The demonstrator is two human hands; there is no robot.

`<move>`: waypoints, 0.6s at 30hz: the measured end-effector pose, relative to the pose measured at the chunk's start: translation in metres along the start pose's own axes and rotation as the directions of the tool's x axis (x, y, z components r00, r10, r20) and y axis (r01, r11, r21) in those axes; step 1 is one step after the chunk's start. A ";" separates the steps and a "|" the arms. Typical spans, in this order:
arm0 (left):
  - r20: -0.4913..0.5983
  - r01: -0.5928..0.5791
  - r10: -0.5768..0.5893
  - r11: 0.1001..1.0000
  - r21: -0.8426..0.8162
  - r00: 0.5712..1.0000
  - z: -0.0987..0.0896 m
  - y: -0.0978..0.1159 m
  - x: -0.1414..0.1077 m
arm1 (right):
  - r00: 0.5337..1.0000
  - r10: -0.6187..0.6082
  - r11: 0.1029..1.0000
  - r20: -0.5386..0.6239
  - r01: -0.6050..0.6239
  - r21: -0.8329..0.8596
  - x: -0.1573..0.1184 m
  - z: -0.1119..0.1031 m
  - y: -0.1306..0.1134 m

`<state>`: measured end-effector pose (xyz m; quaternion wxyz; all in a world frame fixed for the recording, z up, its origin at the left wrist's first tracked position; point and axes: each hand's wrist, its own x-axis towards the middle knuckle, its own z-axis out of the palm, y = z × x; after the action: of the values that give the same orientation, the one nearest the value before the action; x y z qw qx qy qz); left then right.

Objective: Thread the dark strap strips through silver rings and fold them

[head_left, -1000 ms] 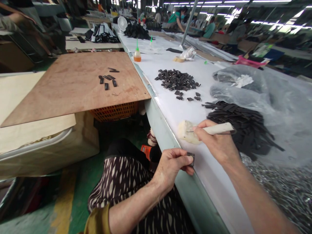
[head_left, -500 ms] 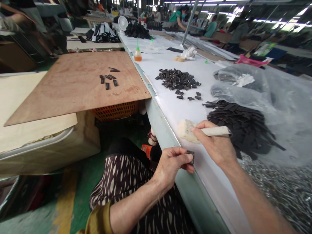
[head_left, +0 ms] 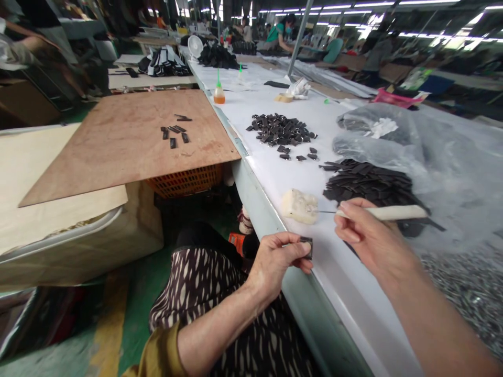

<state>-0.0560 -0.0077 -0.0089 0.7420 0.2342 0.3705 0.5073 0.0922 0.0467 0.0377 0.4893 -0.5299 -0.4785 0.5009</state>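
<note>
My left hand (head_left: 279,256), at the table's front edge, pinches a small dark tab (head_left: 306,246) between thumb and fingers. In my right hand (head_left: 369,235) is an awl-like tool with a thick white handle (head_left: 401,212) and a thin metal shaft. Its tip meets the right side of a cream foam block (head_left: 301,206) lying on the white table; whether it goes in I cannot tell. Beyond the block are a pile of small dark tabs with metal rings (head_left: 281,130) and, further right, a heap of flat dark strips (head_left: 365,183).
Shiny metal pieces (head_left: 467,288) spread at right below a clear plastic bag (head_left: 432,152). A bottle of orange liquid (head_left: 219,95) stands on the table's left edge. To the left, a wooden board (head_left: 129,141) carries several dark strips, above an orange basket (head_left: 184,181).
My right hand has moved to the right with the tool, so its thin shaft now shows between fingers and foam block. My left hand keeps its pinch on the tab.
</note>
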 end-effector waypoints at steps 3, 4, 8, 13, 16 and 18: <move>0.023 -0.004 0.004 1.000 0.007 1.000 0.002 -0.002 -0.003 | 0.997 0.072 0.992 0.035 -0.075 0.100 -0.019 -0.011 -0.005; 0.034 -0.005 0.005 1.000 0.009 0.999 0.003 -0.004 -0.004 | 0.994 0.095 0.985 0.045 -0.101 0.138 -0.026 -0.014 -0.006; 0.067 -0.005 0.004 1.000 0.011 0.998 0.007 -0.008 -0.008 | 0.985 0.160 0.960 0.068 -0.172 0.220 -0.054 -0.022 -0.004; 0.086 -0.018 0.015 0.999 0.030 0.996 0.012 -0.010 -0.012 | 0.981 0.168 0.947 0.096 -0.188 0.262 -0.072 -0.026 0.004; 0.088 -0.017 0.015 1.000 0.024 0.996 0.014 -0.011 -0.013 | 0.988 0.126 0.956 0.086 -0.144 0.256 -0.072 -0.027 0.009; 0.080 -0.013 0.012 1.000 0.016 0.997 0.015 -0.011 -0.013 | 0.990 0.128 0.959 0.066 -0.141 0.245 -0.071 -0.026 0.010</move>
<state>-0.0406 -0.0233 -0.0034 0.7511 0.2628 0.3433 0.4989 0.1157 -0.0261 0.0327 0.5047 -0.4830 -0.3866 0.6021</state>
